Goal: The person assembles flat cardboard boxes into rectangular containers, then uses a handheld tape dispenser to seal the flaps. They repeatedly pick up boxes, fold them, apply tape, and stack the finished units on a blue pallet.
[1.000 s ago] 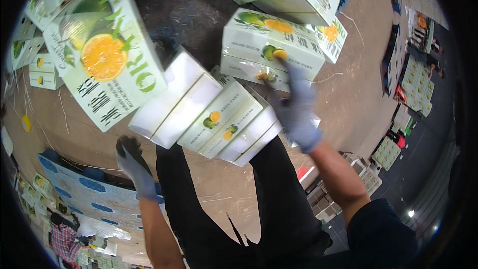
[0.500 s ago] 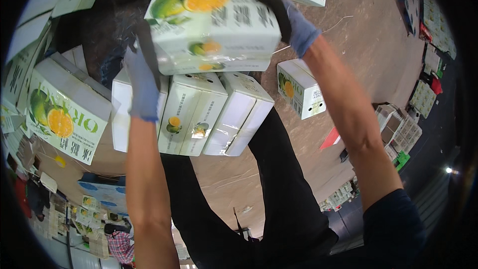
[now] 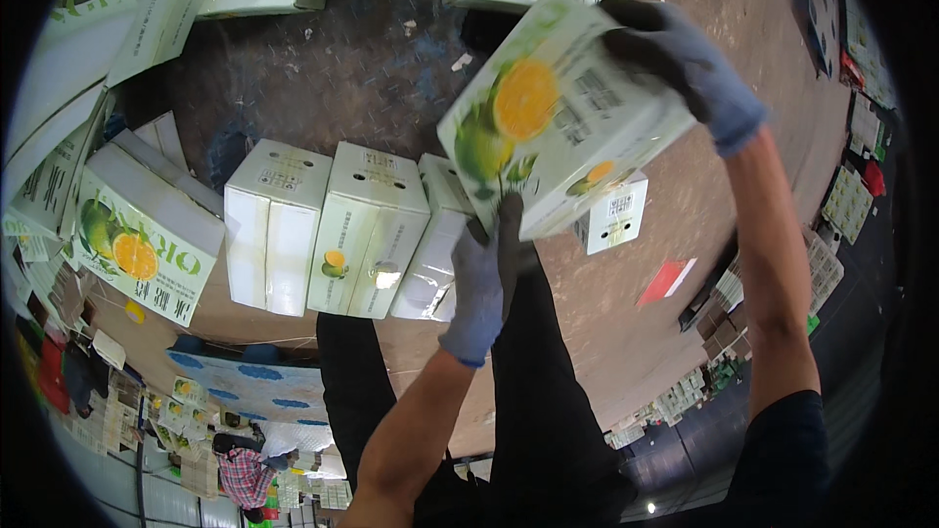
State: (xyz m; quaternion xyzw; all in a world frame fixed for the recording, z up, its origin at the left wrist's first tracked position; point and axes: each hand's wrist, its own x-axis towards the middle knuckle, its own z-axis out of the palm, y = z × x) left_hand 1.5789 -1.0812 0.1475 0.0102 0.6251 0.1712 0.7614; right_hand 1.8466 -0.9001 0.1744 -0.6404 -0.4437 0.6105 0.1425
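Glossy cardboard box (image 3: 558,108) printed with citrus fruit sits tilted at upper centre of the frame. Gloved left hand (image 3: 484,279) grips its lower edge; gloved right hand (image 3: 685,64) clasps its upper right corner. Three white rectangular cartons (image 3: 337,230) stand side by side at centre, on the rough floor (image 3: 333,88).

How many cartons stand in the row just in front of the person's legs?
3: a white left carton, a middle carton touching it, and a right carton partly hidden behind the left hand and the held carton. More may be hidden.
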